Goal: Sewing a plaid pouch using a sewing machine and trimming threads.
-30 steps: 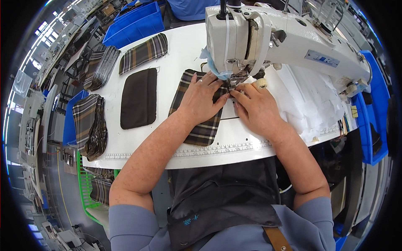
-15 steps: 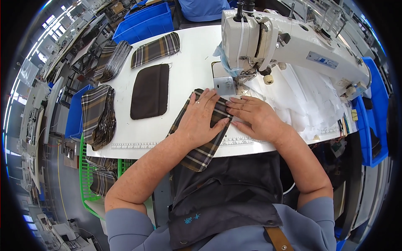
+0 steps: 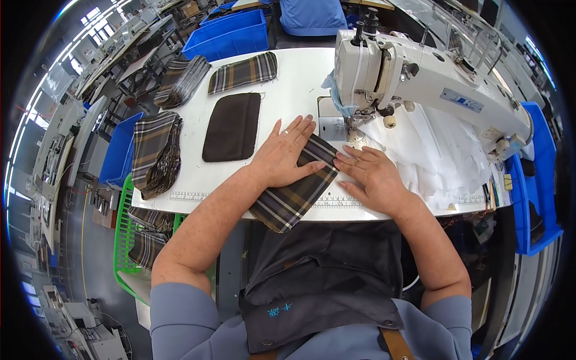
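A plaid fabric piece (image 3: 300, 195) in brown, black and white lies slantwise on the white sewing table, its lower corner hanging over the front edge. My left hand (image 3: 285, 157) rests flat on its upper left part, fingers stretched out and thumb across the cloth. At its right edge, my right hand (image 3: 371, 177) touches the cloth with its fingertips, fingers apart. The cloth's far corner lies in front of the needle area of the white sewing machine (image 3: 375, 78), short of the presser foot. Neither hand grips anything.
A dark brown fabric panel (image 3: 233, 127) and a plaid piece (image 3: 243, 73) lie left of the machine. Plaid stacks (image 3: 155, 153) line the table's left edge. White sheet material (image 3: 441, 159) spreads under the machine arm. A green basket (image 3: 123, 240) and blue bins (image 3: 225, 35) stand around the table.
The plaid piece has turned, its far end swinging right and its near end left. My left hand has shifted onto its left edge; the right hand stays at its right edge. The view has shifted.
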Tool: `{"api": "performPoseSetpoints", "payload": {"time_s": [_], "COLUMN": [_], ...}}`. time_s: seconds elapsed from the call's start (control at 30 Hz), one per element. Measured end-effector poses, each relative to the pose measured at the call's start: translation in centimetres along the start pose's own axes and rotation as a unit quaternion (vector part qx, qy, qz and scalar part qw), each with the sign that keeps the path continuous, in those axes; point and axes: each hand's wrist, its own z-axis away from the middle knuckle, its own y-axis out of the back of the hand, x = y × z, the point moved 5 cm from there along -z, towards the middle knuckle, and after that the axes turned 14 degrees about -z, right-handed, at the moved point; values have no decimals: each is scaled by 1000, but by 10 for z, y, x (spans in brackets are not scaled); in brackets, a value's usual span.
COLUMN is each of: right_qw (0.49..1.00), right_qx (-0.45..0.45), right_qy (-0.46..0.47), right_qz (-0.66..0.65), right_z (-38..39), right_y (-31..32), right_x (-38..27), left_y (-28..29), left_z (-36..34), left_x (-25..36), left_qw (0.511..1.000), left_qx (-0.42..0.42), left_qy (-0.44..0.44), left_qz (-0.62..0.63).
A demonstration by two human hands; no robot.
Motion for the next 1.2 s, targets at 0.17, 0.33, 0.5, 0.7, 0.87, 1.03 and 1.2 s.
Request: {"api": "performPoseSetpoints", "payload": {"time_s": [0.17, 0.33, 0.5, 0.7, 0.87, 1.03, 1.2], "right_qw": [1000, 999, 997, 997, 997, 997, 997], "right_qx": [17, 31, 77, 61, 55, 52, 44], "right_qy": [-9, 5, -7, -16, -18, -17, -25], "right_qz": [-1, -15, -31, -41, -47, -52, -58], "right_z": [11, 9, 7, 6, 2, -4, -4], "right_y": [4, 8, 15, 10, 8, 8, 9], "right_x": [-2, -4, -7, 0, 4, 6, 9], "left_y": [47, 40, 80, 138, 153, 81, -16], "left_z": [22, 64, 69, 12, -37, -59, -44], "left_x": [48, 75, 54, -38, -147, -219, -185], "left_qw": [998, 997, 984, 997, 975, 949, 963], "left_qx": [32, -72, -120, 65, 181, 251, 139], "left_qy": [-55, -39, -113, -5, 125, 74, 203], "left_qz": [-2, 14, 67, 48, -29, -176, -110]}}
